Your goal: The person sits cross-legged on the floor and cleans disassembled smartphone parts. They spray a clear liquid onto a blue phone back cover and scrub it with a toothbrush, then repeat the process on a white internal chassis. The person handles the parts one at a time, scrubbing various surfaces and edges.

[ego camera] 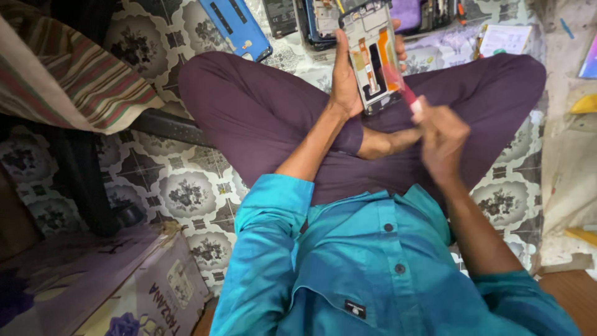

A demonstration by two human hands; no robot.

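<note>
Phone [373, 59] in left fingers [344, 74] — red tool [401, 90] touching

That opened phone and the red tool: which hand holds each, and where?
The left hand grips the opened phone by its long edges, upright. The right hand holds a red-handled tool by its handle, blurred, its tip at the phone.

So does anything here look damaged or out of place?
The phone in the left hand has its back off, insides bare. The right hand holds a red tool to it. More opened phones and a blue cover lie beyond.
</note>
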